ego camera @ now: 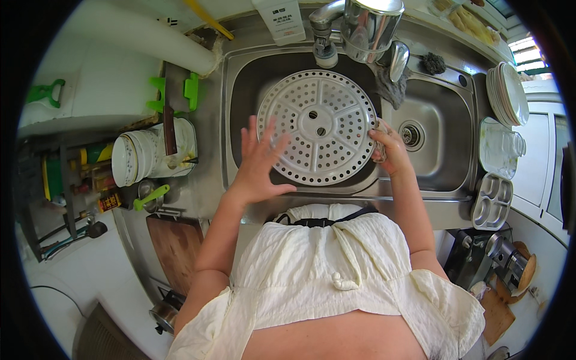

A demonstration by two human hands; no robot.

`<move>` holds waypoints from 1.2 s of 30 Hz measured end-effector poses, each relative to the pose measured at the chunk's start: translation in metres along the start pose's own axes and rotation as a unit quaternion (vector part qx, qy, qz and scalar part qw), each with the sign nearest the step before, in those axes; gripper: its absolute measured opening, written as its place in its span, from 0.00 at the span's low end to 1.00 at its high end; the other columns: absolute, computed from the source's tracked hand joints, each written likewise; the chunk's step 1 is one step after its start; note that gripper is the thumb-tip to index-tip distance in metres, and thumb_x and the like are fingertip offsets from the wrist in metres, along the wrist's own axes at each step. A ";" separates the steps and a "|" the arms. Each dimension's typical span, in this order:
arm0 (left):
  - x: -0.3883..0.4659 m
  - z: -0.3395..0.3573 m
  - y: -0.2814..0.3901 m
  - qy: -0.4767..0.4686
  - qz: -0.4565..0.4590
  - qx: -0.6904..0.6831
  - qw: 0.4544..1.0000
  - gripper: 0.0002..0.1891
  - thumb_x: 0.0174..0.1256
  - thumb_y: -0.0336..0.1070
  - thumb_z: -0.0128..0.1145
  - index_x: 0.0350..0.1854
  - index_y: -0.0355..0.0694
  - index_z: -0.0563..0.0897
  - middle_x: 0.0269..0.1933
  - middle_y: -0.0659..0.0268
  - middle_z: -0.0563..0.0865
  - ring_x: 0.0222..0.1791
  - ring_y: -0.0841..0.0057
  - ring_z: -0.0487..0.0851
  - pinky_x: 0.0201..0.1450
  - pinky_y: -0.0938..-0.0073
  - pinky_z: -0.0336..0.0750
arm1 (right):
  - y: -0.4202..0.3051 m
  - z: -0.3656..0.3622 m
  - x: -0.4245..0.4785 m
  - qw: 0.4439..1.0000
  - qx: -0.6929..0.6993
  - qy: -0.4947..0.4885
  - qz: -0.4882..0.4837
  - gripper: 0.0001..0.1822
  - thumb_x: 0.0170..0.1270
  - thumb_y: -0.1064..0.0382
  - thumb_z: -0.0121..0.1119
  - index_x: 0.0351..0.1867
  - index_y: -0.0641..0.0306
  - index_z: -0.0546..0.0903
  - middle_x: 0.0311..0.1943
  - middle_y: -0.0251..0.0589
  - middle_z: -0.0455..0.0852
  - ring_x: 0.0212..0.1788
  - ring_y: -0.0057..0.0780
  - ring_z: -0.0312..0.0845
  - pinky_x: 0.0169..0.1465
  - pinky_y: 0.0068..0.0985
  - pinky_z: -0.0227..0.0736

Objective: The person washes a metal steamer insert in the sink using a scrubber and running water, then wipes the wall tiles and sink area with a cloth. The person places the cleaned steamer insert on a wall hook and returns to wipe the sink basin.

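A round perforated metal steamer plate (319, 96) is held over the left basin (245, 90) of a steel double sink. My right hand (392, 146) grips its right rim, with a crumpled cloth (380, 137) between the fingers and the metal. Over the plate's lower left edge, my left hand (263, 164) is spread wide, slightly blurred, with nothing in it. I cannot tell whether its fingers touch the plate. The faucet (325, 45) stands just behind the plate's far edge.
A grey rag (391, 85) hangs on the divider beside the right basin (434, 166). Stacked plates (504, 94), a glass container (499, 146) and a compartment tray (492, 202) line the right. Bowls (130, 157) and a cleaver (173, 90) stand left. Behind are a carton (281, 22) and scouring pad (434, 64).
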State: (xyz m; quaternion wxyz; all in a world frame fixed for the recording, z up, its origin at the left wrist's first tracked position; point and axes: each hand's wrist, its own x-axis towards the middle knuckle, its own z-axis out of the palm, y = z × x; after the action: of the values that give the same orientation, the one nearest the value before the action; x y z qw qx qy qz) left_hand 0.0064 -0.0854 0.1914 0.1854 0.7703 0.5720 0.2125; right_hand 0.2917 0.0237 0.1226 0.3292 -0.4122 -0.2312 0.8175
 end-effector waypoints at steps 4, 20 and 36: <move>-0.022 0.030 -0.027 0.146 -0.189 -0.507 0.828 0.46 0.52 0.53 0.62 0.70 0.46 0.51 0.71 0.59 0.51 0.70 0.62 0.53 0.68 0.58 0.52 | 0.005 -0.006 -0.009 1.000 0.018 -0.002 -0.005 0.16 0.55 0.69 0.56 0.47 0.65 0.72 0.26 0.34 0.79 0.15 0.15 0.67 0.12 0.11 0.56; -0.007 0.053 -0.024 0.125 -0.297 -0.774 0.545 0.23 0.71 0.46 0.41 0.60 0.34 0.67 0.56 0.57 0.76 0.55 0.67 0.76 0.58 0.65 0.70 | 0.007 0.039 0.018 0.725 -0.497 0.248 -0.407 0.15 0.62 0.64 0.52 0.48 0.68 0.76 0.50 0.52 0.76 0.52 0.47 0.71 0.53 0.31 0.68; -0.013 0.053 -0.006 0.169 -0.292 -0.740 0.582 0.26 0.72 0.49 0.36 0.62 0.33 0.63 0.58 0.55 0.73 0.57 0.65 0.74 0.59 0.63 0.69 | 0.043 0.096 0.021 0.620 -0.600 -0.001 -0.506 0.19 0.55 0.69 0.56 0.50 0.61 0.76 0.56 0.43 0.73 0.61 0.44 0.65 0.62 0.37 0.61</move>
State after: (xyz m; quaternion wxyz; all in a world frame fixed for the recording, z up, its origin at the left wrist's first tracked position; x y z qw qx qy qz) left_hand 0.0270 -0.0980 0.1422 0.6434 0.1084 0.4322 0.6226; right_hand 0.1882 -0.0004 0.1365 0.3702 -0.3352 -0.8423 0.2026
